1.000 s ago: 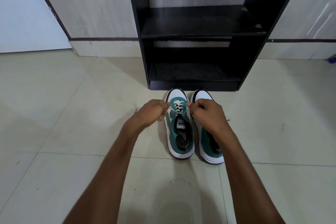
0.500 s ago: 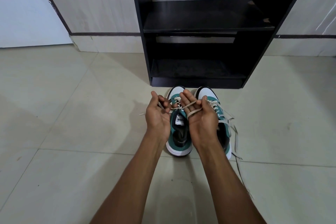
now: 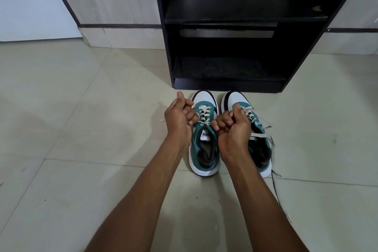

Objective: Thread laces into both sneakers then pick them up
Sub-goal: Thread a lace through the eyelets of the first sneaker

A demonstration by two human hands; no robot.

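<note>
Two green and white sneakers stand side by side on the tiled floor, toes toward the shelf. The left sneaker (image 3: 205,145) has its white lace (image 3: 204,113) crossed through the eyelets. My left hand (image 3: 180,117) is fisted on one end of that lace, left of the shoe. My right hand (image 3: 233,127) is fisted on the other end, over the gap between the shoes. The lace runs taut between both fists near the tongue. The right sneaker (image 3: 259,149) is partly hidden by my right hand; its lace (image 3: 263,129) hangs loose down its outer side.
A black open shelf unit (image 3: 229,35) stands just beyond the toes of the shoes, against a pale wall. Beige floor tiles (image 3: 81,129) spread to the left and right. A loose lace end trails on the floor at the right sneaker's heel.
My hands went from pinching the lace at the eyelets, to lifting it palms up, to now pulling its ends apart in closed fists.
</note>
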